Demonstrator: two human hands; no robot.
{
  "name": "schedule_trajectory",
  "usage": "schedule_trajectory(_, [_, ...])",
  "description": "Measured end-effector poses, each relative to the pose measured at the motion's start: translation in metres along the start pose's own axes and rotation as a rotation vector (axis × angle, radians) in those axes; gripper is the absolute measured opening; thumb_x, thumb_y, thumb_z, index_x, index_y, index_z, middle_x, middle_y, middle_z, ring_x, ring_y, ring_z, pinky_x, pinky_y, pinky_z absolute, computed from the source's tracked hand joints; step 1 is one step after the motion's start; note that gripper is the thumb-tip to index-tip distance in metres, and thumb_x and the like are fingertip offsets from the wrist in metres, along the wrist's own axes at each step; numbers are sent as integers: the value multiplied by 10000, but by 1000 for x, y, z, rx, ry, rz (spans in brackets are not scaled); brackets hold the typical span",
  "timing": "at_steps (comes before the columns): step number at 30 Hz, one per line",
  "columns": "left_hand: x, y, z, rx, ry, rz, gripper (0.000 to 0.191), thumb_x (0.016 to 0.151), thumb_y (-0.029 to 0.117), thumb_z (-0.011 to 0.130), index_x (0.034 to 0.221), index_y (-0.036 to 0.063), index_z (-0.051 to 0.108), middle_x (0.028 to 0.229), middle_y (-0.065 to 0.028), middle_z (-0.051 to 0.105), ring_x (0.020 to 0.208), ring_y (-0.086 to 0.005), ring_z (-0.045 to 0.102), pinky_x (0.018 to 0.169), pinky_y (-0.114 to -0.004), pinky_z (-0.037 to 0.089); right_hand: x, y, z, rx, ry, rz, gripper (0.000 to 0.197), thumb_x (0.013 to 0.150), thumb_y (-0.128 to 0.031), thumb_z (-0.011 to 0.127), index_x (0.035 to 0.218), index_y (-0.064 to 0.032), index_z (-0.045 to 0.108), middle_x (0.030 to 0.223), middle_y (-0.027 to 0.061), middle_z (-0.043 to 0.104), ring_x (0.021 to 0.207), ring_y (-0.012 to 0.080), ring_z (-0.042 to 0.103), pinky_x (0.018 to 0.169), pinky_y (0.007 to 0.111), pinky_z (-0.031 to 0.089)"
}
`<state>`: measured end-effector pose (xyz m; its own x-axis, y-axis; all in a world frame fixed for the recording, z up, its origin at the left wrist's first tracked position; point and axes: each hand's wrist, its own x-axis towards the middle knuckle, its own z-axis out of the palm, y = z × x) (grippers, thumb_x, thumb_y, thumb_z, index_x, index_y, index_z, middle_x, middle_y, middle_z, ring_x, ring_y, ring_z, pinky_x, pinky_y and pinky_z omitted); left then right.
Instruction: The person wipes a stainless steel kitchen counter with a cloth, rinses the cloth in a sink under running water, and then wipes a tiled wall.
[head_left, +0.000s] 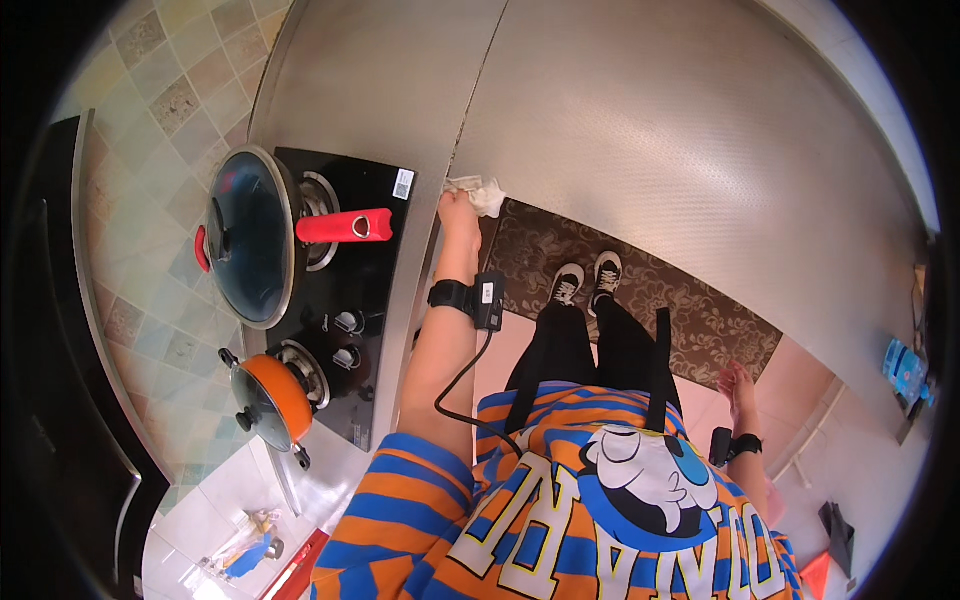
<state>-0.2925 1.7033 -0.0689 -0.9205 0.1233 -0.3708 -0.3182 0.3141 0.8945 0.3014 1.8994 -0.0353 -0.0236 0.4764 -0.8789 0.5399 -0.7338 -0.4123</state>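
My left hand (459, 211) grips a crumpled white cloth (487, 196) at the front edge of the stainless steel counter (600, 127), close to the seam between two panels. To its left is the black glass gas cooktop (375, 292). A wok with a glass lid (251, 236) sits on the far burner, its red handle (345, 226) pointing toward my left hand. On the near burner stands an orange pot (281, 397), also lidded. My right hand (739, 390) hangs beside my body, apart from the counter, its fingers spread and nothing visible in it.
A black range hood (82, 337) fronts the tiled wall (172, 97) at left. Under my feet lies a brown patterned mat (697, 315). A blue-labelled plastic bottle (906, 371) stands at the far right. Bagged items (251, 544) lie on white tiles at lower left.
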Motion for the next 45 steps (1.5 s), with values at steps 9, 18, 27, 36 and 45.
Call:
schedule_trajectory(9, [-125,-18,46,273,-452,71,229,793,133,540,972,-9,531,870,-192,590,826,-299,574,736,-385,435,-70,40,49,8,-21,43,366,876,-295,414,1186,-106,465,956,80,598,773,150,577,692,279,469])
schedule_trajectory(18, [-29,26,13,-31,-75,61,198,823,56,448,995,-42,448,940,-154,542,801,-226,549,698,-320,444,-114,122,58,144,51,47,389,880,-305,419,1194,-76,446,972,99,585,802,171,579,720,283,476])
schedule_trajectory(27, [-179,20,117,351,-297,69,208,845,97,453,1009,-25,412,932,-188,533,842,-277,552,745,-343,441,-141,174,58,158,79,133,410,893,-314,379,1222,-73,419,1005,102,576,818,176,573,726,289,473])
schedule_trajectory(36, [-96,54,-35,514,-336,676,340,754,-29,459,1091,-18,508,1201,-191,458,1102,-319,457,917,-363,384,-117,117,60,166,123,-134,377,897,-293,394,1207,-87,452,1013,93,587,850,169,574,729,277,462])
schedule_trajectory(45, [-67,12,2,342,-114,563,411,779,3,469,1186,-30,418,1228,-232,412,1113,-363,425,928,-369,344,-131,72,83,125,111,-238,332,897,-220,397,1198,-101,472,974,53,598,834,133,558,747,264,437])
